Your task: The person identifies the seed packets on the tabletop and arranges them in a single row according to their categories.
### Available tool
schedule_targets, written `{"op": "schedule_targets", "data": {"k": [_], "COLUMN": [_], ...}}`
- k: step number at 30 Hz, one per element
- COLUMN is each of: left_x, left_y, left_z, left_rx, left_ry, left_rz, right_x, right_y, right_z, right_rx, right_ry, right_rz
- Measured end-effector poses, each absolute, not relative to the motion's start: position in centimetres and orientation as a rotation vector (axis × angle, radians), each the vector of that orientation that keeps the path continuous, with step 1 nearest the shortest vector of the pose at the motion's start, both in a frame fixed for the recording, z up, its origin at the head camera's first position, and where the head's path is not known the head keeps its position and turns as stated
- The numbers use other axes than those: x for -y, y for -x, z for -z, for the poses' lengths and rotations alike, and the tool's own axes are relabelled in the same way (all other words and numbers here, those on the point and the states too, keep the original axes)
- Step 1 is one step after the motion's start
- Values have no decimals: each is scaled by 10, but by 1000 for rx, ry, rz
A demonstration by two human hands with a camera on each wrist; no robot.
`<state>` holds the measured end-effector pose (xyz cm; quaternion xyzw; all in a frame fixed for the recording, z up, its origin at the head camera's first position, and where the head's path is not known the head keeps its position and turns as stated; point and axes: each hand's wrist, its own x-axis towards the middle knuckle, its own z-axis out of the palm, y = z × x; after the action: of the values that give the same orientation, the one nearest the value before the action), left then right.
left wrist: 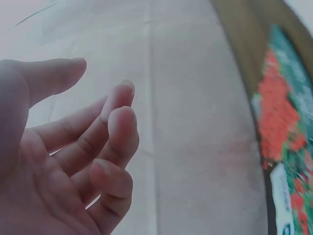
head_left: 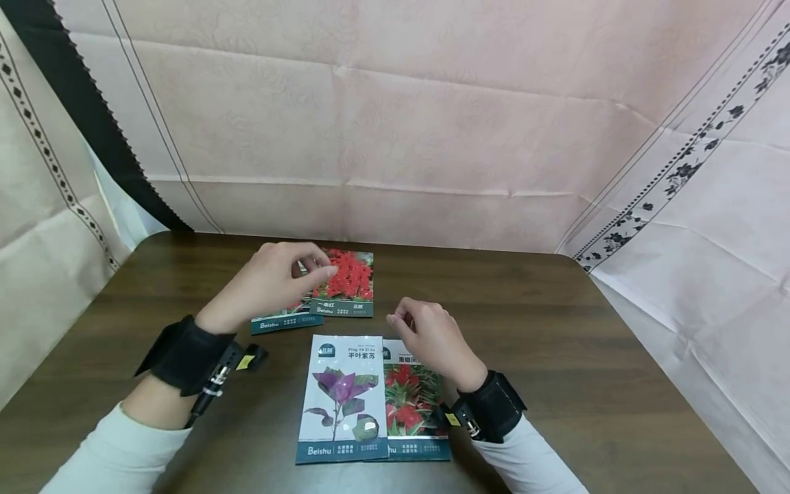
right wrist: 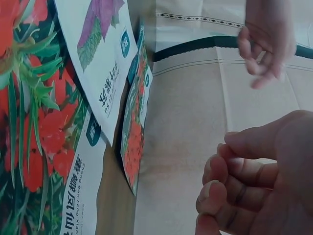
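Since packets are overlapped in both pairs, a neighbour could be dragged along, or two lifted as one, if an edge is pinched carelessly. Four packets counted on one worktop: near, purple-plant packet lapped over red-bloom packet; far, red-cluster packet lapped over half-hidden packet. Two hands counted: left grip poised by far pair, thumb and fingertips apart; right grip loosely curled by near pair. Nothing seen held.

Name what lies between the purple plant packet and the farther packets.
Bare table lies between the purple plant packet and the farther packets, in the head view.
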<state>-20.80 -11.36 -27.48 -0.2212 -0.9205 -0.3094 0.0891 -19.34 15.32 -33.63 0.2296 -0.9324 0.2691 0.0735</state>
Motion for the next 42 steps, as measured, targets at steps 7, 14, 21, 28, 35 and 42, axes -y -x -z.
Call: {"op": "schedule_targets", "data": {"k": [7, 14, 21, 28, 35, 42], "left_x": [110, 118, 118, 117, 118, 120], "left_y": [211, 227, 238, 242, 247, 254], "left_z": [280, 294, 309, 310, 314, 329], "left_rx": [2742, 2775, 2834, 2819, 2848, 2906], "left_ry": [593, 535, 509, 500, 453, 448], "left_rz": [1015, 1014, 1029, 1039, 997, 936], "right_x": [-153, -152, -149, -132, -120, -115], "right_y": [197, 211, 226, 241, 261, 275], "right_z": [340, 327, 295, 275, 307, 340], "right_rx": [2794, 2745, 2573, 2389, 2622, 2949], "right_ry": [-697, -723, -735, -683, -534, -513], "right_rz": [-841, -954, -1120, -1224, -1252, -1132]}}
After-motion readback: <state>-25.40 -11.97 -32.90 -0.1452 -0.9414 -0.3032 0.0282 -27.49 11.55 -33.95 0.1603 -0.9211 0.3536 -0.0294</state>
